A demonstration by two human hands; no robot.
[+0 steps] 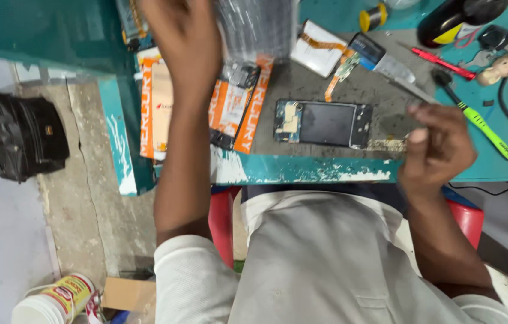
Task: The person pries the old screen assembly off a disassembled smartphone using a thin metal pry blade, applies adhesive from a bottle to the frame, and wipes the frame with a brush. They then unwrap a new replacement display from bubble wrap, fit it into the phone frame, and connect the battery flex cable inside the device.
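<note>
- The right hand (437,147) hovers at the near edge of the desk (302,170), fingers curled in with the tips pinched together; whether they pinch anything small I cannot tell. A tiny part let go here would likely drop off the chipped edge into the lap.
- Just beyond that edge lies the opened phone frame (324,123), dark panel up, flat on the grey mat. It sits close to the edge, so a sleeve or wrist brushing it could push it off.
- The left hand (185,45) is raised farther back, blurred, beside a clear plastic sleeve (257,30); I cannot tell whether it grips it. A swing of that arm could knock the orange packets (248,114) below.
- Farther off, the green-handled tool (485,129) and red tool (443,63) lie loose, easy to snag.
</note>
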